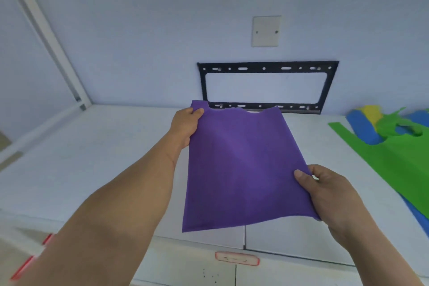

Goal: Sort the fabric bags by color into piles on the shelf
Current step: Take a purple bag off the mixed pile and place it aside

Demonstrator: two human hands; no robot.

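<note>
Head view: both hands pinch a flat purple fabric bag (pixel 241 169) over the shelf (pixel 92 158), left hand (pixel 184 126) at its far corner, right hand (pixel 329 195) at its near edge.

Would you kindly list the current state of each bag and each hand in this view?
Purple bag: flat, held above the shelf by both hands.
Left hand: grips the bag's far left corner.
Right hand: pinches the bag's near right edge.
Green bag: lying unfolded on the shelf at right, over blue bags.
Yellow bag: mostly hidden, in the pile.
</note>
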